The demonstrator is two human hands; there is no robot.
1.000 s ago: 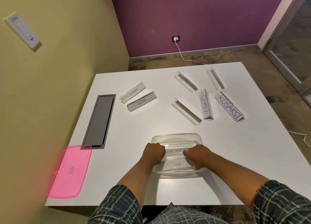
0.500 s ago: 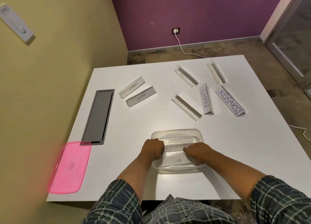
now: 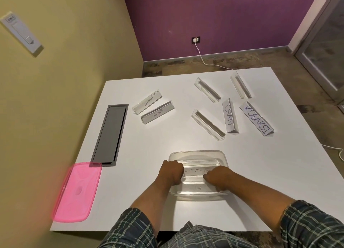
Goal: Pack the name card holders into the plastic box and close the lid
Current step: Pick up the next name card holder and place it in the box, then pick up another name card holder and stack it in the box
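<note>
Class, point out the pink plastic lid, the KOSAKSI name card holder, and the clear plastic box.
Pink plastic lid (image 3: 77,192), head view, centre panel.
KOSAKSI name card holder (image 3: 256,118), head view, lettered face.
Clear plastic box (image 3: 197,153), head view, far rim.

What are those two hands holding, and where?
The left hand and right hand grip the "ATMAN" card holder by its two ends, inside the plastic box.

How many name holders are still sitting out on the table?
7: ELEPHANT and ALPHA at left; CHAN, KOSAKSI and three blank ones at right.
</note>
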